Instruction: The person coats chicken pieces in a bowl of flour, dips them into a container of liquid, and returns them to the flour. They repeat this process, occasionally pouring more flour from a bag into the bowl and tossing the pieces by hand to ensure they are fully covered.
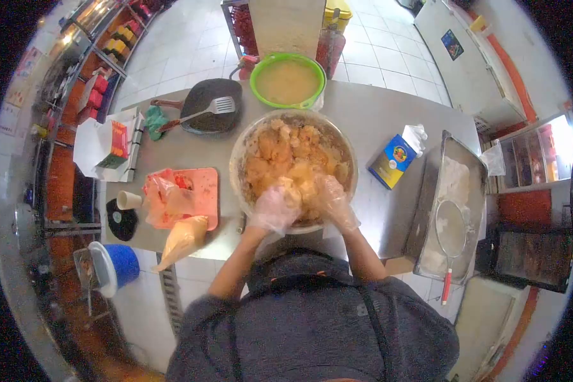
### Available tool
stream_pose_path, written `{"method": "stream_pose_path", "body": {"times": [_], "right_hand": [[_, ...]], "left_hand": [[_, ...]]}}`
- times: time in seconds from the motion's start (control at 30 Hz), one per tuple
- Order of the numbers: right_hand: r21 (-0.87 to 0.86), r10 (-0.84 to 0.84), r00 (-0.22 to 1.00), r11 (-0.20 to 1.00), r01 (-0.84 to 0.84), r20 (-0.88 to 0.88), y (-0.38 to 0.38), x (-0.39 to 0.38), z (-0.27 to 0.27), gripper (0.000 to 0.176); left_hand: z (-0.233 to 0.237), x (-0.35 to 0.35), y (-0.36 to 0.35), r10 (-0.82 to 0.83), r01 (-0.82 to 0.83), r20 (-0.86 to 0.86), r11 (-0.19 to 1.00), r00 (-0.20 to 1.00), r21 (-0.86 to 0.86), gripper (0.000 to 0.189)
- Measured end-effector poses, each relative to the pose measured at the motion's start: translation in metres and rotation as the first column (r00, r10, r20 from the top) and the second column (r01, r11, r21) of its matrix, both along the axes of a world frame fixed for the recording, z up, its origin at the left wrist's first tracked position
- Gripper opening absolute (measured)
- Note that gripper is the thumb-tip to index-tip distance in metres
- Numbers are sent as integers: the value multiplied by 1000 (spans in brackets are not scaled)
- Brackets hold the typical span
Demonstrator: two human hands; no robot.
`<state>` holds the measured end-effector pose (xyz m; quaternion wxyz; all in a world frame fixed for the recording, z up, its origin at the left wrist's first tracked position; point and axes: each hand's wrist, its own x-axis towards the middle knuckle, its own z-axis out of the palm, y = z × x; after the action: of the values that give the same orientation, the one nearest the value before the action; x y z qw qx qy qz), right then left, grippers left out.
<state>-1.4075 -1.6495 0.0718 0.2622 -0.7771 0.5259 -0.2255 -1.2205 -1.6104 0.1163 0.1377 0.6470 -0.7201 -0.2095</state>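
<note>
A counter [375,114] carries a wide metal bowl [237,159] heaped with pale, coated food pieces [293,149]. It stands at the near edge, straight ahead of the person. Both hands are down in the near side of the heap and wear thin clear gloves. The left hand [274,207] and right hand [334,200] have their fingers bent into the pieces. The gloves and the food hide the fingertips, so I cannot tell whether either hand has closed on a piece.

Behind the bowl sits a green bowl [256,89] of pale liquid. To its left is a dark pan [197,102] with a spatula [221,105] lying across it. On the left lie a pink board [207,184] with a crumpled plastic bag [162,200], a filled orange bag [183,239] and a paper cup [128,200]. On the right, a blue box [393,160] lies near a metal tray [426,197] of what is probably flour. A strainer [451,232] with a red handle rests in the tray.

The blue box shows a round coloured picture, but its writing is too small to read. The person's dark top cuts off the counter's near edge.
</note>
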Motion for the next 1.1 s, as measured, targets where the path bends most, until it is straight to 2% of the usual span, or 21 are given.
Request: {"method": "stream_pose_path", "body": {"times": [0.03,0.07,0.1,0.17,0.23,0.3,0.37,0.47,0.5,0.53,0.57,0.63,0.67,0.73,0.77,0.83,0.9,0.97,1.0,1.07,1.1], "right_hand": [[-143,2,998,990,6,57,4,-2,-2,29],[-137,6,998,991,2,59,5,-5,-3,29],[-158,33,989,987,-10,142,5,-7,-4,28],[-184,75,972,982,-33,222,4,-9,-6,26],[-88,30,945,996,-1,327,3,-11,-13,26],[-62,33,958,998,-16,285,3,-13,-11,26],[-34,25,971,999,-18,239,0,-15,4,26],[-8,5,991,1000,-4,137,2,-16,27,29],[104,-73,961,993,46,265,3,-15,29,31],[217,-160,911,973,80,380,2,-13,34,34],[215,-162,908,973,82,386,-1,-11,40,34],[209,-54,971,978,4,235,-5,-7,53,46],[211,-60,970,977,9,237,-6,-3,57,46],[9,68,964,997,-73,256,-6,5,63,51],[7,70,965,997,-74,253,-6,7,66,51],[62,149,947,983,-173,286,-8,11,73,60],[56,202,940,973,-226,273,-9,11,80,60],[61,250,932,960,-275,261,-11,10,79,60],[39,282,940,955,-294,191,-14,10,74,57],[21,311,943,949,-316,116,-18,6,64,53],[43,287,957,956,-289,31,-19,3,60,50]], "left_hand": [[10,2,-3,88,-69,-92,980,992,189,41],[16,4,-5,195,-119,-167,917,967,380,42],[20,2,-11,203,-127,-165,914,965,386,42],[25,-4,-25,190,-271,225,866,956,420,41],[-17,0,-29,280,-333,196,880,940,340,41],[-30,-1,-33,350,-380,154,888,924,261,41],[-22,-2,-34,386,-374,-16,902,922,215,41],[5,-1,-22,347,-324,-139,931,927,165,35],[0,1,-17,347,-324,-133,931,928,170,35],[-5,3,-14,354,-326,-299,935,886,140,33],[-8,5,-13,341,-330,-458,938,821,106,32],[-7,4,-9,320,-320,-490,943,811,87,34],[-2,2,-7,300,-312,-526,948,796,69,36],[10,-4,-6,321,-322,-561,941,763,100,39],[14,-6,-7,343,-339,-597,933,725,124,42],[15,-4,-7,331,-326,-602,937,727,122,47],[13,-5,-7,325,-321,-607,940,725,119,52],[1,-12,-5,311,-344,-783,930,539,133,54],[-5,-14,-4,317,-349,-784,927,534,137,54],[-3,-18,-2,367,-305,-840,918,401,255,62],[-2,-18,-1,369,-306,-841,917,397,258,62]]}}
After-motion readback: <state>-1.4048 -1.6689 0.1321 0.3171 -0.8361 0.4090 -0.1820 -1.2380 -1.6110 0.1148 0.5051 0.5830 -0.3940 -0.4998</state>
